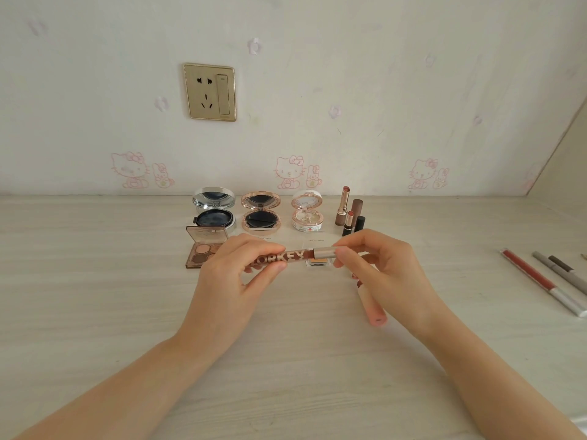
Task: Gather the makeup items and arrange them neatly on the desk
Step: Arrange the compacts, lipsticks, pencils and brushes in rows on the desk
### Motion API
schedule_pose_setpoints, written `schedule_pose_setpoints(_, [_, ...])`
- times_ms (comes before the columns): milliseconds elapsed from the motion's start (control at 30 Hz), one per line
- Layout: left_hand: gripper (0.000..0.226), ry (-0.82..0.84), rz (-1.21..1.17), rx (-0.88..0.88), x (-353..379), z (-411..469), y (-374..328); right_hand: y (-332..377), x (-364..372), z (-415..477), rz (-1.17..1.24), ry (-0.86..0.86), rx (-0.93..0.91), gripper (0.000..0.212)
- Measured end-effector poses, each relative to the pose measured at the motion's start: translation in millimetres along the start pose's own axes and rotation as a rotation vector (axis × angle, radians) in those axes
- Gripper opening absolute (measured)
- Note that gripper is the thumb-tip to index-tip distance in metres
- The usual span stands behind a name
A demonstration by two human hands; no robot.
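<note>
Above the middle of the desk (95, 281), just in front of the row of compacts, you hold the lip gloss tube (295, 256) level in the air, its long axis running left to right across your view. Your left hand (235, 274) pinches the lettered brown barrel between thumb and fingertips (270, 249); your right hand (381, 265) pinches the pale metallic cap (324, 251) at the other end the same way. Neither hand is nearer, since each has one end, so any set-down will likely turn on which hand lets go first.

Behind the tube, three round cases stand open with lids up. The silver compact (214, 211) shows a dark cushion in its base, the rose-gold compact (261, 214) holds a dark puff, and the white compact (307, 212) has a pale filling (what kind I cannot tell). An open eyeshadow palette (203, 252) with brown and pink pans sits just left of your left hand.

Upright lipsticks (347, 214) cluster right of the white case. A small orange pan (317, 261) lies under the tube, a pink tube (373, 308) lies below your right hand, and loose pencils (540, 277) wait well apart at the right.
</note>
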State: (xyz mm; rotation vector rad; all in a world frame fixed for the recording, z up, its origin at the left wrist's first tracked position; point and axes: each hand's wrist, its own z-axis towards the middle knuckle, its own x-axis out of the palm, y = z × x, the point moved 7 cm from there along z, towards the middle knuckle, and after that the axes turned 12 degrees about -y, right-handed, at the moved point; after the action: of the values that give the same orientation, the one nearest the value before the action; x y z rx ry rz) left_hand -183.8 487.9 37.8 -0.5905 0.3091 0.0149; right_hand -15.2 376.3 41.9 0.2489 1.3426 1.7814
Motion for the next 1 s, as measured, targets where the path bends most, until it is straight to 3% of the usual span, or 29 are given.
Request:
schedule_pose_setpoints(267, [0.017,0.003,-0.016,-0.037,-1.2,0.6,-0.2,-5.6,-4.8,5.9,0.108,-0.051,-0.008,0.022])
schedule_pose_setpoints(800, [0.018,-0.013,0.004,-0.017,-2.9,1.9,-4.2,-9.5,-18.7,12.2,0.288,-0.179,0.096,0.013])
schedule_pose_setpoints(1000, [0.032,0.01,-0.015,0.006,0.8,-1.4,-5.1,-11.3,-13.3,12.3,0.275,-0.162,0.092,0.012])
